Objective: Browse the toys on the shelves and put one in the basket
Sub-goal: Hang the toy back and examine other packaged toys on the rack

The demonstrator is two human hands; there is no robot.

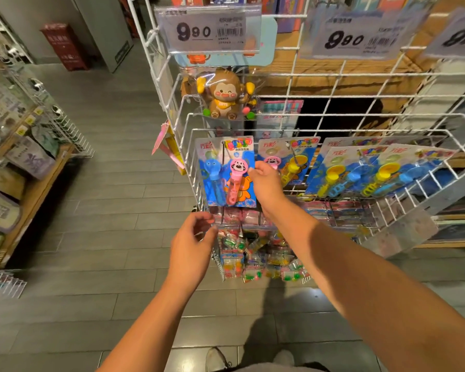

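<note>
A carded bubble-wand pack (226,170), with a blue elephant wand and a pink dog wand, stands at the left end of a white wire bin (403,200). My right hand (265,181) reaches into the bin and pinches the pack's right edge. Just below the pack's lower left corner is my left hand (193,237), its fingers loosely curled and holding nothing. Whether it touches the pack is unclear. More bubble-wand packs (341,170) fill the rest of the bin. A brown monkey toy (224,95) hangs in clear wrap above. No shopping basket is in view.
Price tags (210,30) reading 9.80 hang on the wire grid above. A lower bin of small packaged toys (258,259) sits under the wire bin. A wooden shelf with pouches (19,167) lines the left side of the grey plank aisle floor (105,210).
</note>
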